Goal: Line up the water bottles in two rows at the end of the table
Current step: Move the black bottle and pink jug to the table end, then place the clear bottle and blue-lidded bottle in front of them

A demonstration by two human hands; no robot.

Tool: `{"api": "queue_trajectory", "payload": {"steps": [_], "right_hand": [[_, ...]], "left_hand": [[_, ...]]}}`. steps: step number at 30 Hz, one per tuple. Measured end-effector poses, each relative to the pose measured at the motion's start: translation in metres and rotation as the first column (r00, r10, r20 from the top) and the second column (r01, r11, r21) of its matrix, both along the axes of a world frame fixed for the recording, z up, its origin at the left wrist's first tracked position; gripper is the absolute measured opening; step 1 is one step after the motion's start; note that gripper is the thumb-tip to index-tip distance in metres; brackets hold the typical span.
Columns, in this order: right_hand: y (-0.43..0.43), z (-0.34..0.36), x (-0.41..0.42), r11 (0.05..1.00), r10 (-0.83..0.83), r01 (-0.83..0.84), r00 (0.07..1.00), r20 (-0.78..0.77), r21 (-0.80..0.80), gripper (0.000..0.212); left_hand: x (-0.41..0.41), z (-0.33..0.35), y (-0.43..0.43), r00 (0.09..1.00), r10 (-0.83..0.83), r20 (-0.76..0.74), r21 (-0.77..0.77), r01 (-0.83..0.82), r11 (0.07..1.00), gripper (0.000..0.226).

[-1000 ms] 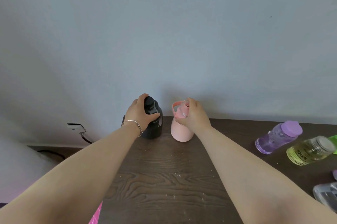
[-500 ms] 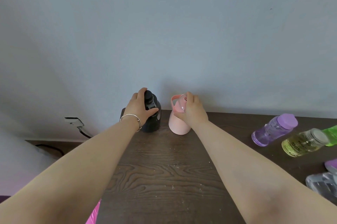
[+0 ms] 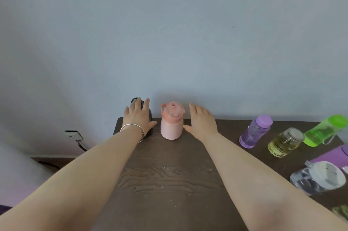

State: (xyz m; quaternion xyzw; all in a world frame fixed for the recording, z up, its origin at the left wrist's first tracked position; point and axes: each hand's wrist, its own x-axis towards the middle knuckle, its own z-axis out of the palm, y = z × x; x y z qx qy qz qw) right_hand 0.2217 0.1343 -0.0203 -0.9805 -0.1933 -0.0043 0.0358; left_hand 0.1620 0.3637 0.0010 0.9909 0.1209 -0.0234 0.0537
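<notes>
A pink bottle (image 3: 171,124) with a coral lid stands upright at the far end of the dark wooden table (image 3: 169,180), by the wall. Just left of it stands a black bottle (image 3: 149,118), mostly hidden behind my left hand (image 3: 138,118). That hand is spread flat with fingers apart, holding nothing. My right hand (image 3: 202,122) hovers open just right of the pink bottle, a small gap between them. On the right lie a purple bottle (image 3: 255,131), a yellow-tinted bottle (image 3: 285,142), a green bottle (image 3: 324,130) and a clear bottle (image 3: 318,178) with a white lid.
A grey wall runs along the table's far edge. A wall socket with a black cable (image 3: 74,135) sits left of the table. A purple flat thing (image 3: 333,155) lies at the right edge, and a greenish object (image 3: 340,212) shows at the lower right corner.
Both hands have let go: the left opened off the black bottle, the right came off the pink bottle's lid and moved to its right. Both bottles stay standing.
</notes>
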Motion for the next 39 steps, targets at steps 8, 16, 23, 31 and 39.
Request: {"api": "queue_trajectory", "payload": {"steps": [8, 16, 23, 31, 39], "right_hand": [[-0.119, 0.014, -0.049, 0.996, -0.02, 0.027, 0.996, 0.083, -0.084, 0.076], [-0.259, 0.02, -0.111, 0.994, -0.094, 0.099, 0.99, 0.103, -0.046, 0.082], [-0.372, 0.027, -0.165, 0.982, -0.182, 0.185, 0.978, 0.105, -0.026, 0.084], [-0.479, 0.035, -0.207, 0.946, -0.323, 0.322, 0.941, 0.097, 0.029, 0.081], [-0.539, 0.026, -0.218, 0.881, -0.47, 0.467, 0.882, 0.021, 0.075, 0.082]], "left_hand": [[-0.046, 0.01, -0.115, 1.0, 0.004, -0.013, 0.061, -0.003, 0.998, 0.091], [-0.1, 0.006, -0.254, 0.998, -0.056, -0.038, 0.075, 0.059, 0.995, 0.088], [-0.135, 0.012, -0.366, 0.992, -0.12, -0.042, 0.064, 0.122, 0.99, 0.088], [-0.148, 0.024, -0.461, 0.97, -0.243, -0.025, 0.054, 0.244, 0.968, 0.088], [-0.124, 0.022, -0.518, 0.93, -0.366, -0.02, 0.046, 0.367, 0.929, 0.09]]}}
